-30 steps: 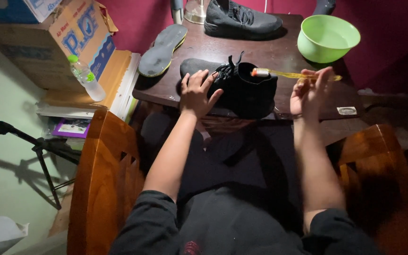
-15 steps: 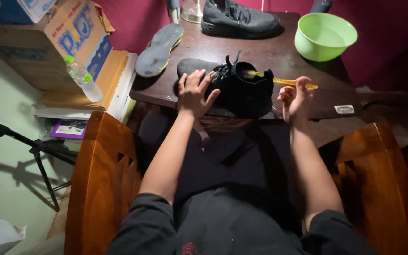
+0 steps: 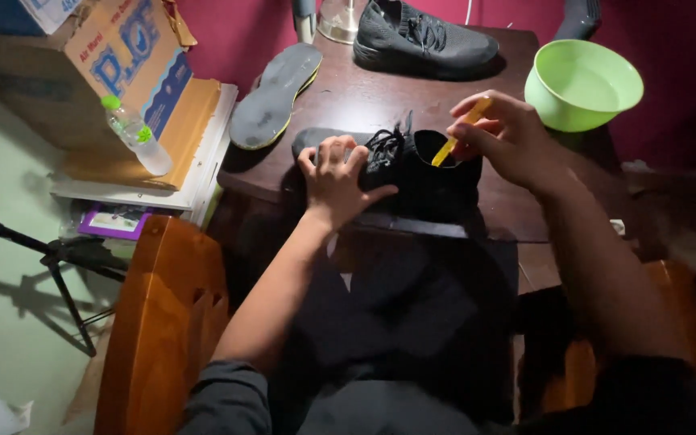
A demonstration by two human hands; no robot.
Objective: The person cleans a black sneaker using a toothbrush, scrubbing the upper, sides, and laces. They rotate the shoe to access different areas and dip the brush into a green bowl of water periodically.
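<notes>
- At the bench's (image 3: 380, 101) near edge lies a black shoe (image 3: 424, 173), the landmark here.
- The left hand (image 3: 338, 179) rests on the shoe's laced front, fingers spread and pressing down.
- The right hand (image 3: 507, 138) pinches a yellow brush (image 3: 459, 133), its tip dipping into the shoe's opening.
- Behind the shoe: an insole (image 3: 274, 93) to the left, a second shoe (image 3: 422, 39) farther back, a green bowl (image 3: 583, 84) to the right.

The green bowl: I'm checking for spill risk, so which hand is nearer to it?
Right. The right hand, holding a yellow brush at the black shoe opening, sits just left of the green bowl. The left hand rests on the shoe's front, farther away.
</notes>
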